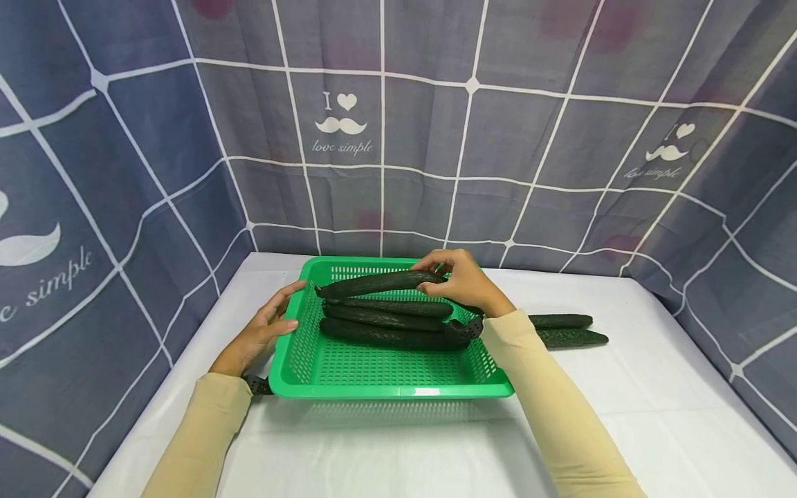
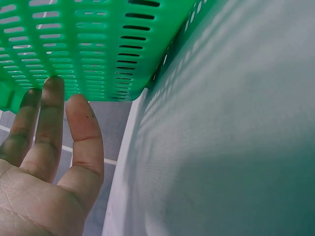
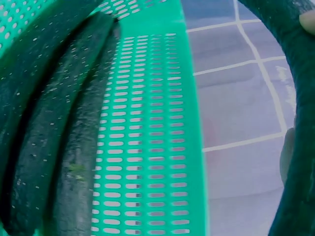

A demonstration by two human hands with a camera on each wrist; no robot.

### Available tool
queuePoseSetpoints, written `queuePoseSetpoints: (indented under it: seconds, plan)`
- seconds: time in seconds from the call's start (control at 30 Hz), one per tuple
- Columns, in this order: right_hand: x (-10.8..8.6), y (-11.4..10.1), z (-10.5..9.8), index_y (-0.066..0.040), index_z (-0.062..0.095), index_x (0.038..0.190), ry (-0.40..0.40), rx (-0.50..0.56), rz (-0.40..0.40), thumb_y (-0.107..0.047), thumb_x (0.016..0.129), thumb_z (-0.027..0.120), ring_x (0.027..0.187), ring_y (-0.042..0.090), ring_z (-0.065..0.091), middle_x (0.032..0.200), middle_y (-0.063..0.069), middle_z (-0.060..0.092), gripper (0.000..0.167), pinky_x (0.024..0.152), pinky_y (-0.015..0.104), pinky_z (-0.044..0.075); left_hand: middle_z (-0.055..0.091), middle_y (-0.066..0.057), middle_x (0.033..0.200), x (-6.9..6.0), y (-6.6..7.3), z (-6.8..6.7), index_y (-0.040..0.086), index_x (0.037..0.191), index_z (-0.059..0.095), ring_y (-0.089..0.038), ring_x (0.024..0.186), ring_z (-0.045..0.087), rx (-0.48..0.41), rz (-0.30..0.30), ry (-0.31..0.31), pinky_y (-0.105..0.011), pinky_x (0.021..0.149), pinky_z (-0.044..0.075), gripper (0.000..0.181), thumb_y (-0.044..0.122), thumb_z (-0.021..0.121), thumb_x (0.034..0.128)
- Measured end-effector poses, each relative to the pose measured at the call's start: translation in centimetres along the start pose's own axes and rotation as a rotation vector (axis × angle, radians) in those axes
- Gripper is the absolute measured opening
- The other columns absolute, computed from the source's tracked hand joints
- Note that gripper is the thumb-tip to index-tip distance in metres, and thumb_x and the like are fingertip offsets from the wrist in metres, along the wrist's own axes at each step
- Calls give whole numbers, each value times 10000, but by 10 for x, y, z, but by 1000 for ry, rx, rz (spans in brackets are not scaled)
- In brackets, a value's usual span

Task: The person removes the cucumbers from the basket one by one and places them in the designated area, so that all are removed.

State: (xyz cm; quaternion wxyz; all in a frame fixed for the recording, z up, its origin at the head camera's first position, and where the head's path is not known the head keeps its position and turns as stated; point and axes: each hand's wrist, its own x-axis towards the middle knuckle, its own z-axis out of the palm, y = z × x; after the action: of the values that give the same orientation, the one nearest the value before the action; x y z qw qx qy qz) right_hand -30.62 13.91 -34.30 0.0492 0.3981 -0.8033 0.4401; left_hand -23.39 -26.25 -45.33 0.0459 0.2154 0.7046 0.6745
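A dark green cucumber (image 1: 373, 282) is pinched in the right hand (image 1: 461, 280) over the back part of a green plastic basket (image 1: 398, 391); the same cucumber (image 3: 295, 73) curves along the right edge of the right wrist view. Below it, several cucumbers (image 1: 386, 335) lie side by side in the basket, also seen in the right wrist view as dark cucumbers (image 3: 59, 113). The left hand (image 1: 261, 332) rests at the basket's left rim. In the left wrist view, the left hand (image 2: 54, 162) has its fingers extended against the perforated basket wall (image 2: 88, 49).
Two more cucumbers (image 1: 563, 337) lie on the white table (image 1: 654, 408) to the right of the basket, partly behind the right sleeve. A grey-blue curtain with white lines (image 1: 423, 131) stands behind and on both sides.
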Motion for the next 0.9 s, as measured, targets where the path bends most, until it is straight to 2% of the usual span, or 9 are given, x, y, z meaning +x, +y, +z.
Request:
queuePoseSetpoints:
  seconds: [0.23, 0.33, 0.47, 0.67, 0.9]
  plan:
    - [-6, -11, -15, -26, 838, 1081, 65, -22, -31, 8, 849, 835, 901, 167, 659, 1011, 76, 793, 235, 785, 318, 541, -70, -240, 1786, 0, 0, 1, 281, 1679, 367, -522, 1609, -154, 9, 3, 2, -812, 1164, 95, 734, 184, 632, 1002]
    - [-9, -12, -22, -22, 833, 1087, 80, -25, -33, 2, 854, 830, 909, 161, 662, 1019, 82, 791, 234, 787, 313, 539, -87, -223, 1789, -1, 0, 1, 287, 1681, 364, -512, 1610, -173, 11, -2, 1, -825, 1164, 83, 737, 186, 636, 1002]
    - [-14, -11, -30, -19, 827, 1091, 81, -25, -42, 2, 856, 823, 914, 154, 651, 1041, 90, 781, 236, 788, 306, 538, -126, -202, 1791, -2, 1, 0, 284, 1685, 358, -501, 1605, -214, 13, -3, -4, -849, 1159, 42, 740, 180, 636, 1007]
    - [-23, -9, -41, -3, 816, 1095, 82, -19, -59, 31, 857, 819, 919, 132, 634, 1054, 114, 773, 241, 774, 301, 528, -118, -207, 1791, -2, 0, 0, 301, 1681, 366, -505, 1604, -208, 9, 4, -9, -840, 1160, 60, 732, 178, 632, 1011]
    - [-36, -4, -53, 26, 808, 1096, 63, 1, -60, 84, 852, 809, 870, 121, 623, 1037, 28, 764, 251, 733, 246, 508, -108, -234, 1784, -1, 0, 0, 298, 1676, 373, -519, 1602, -192, 0, 12, -9, -843, 1160, 45, 723, 173, 631, 1012]
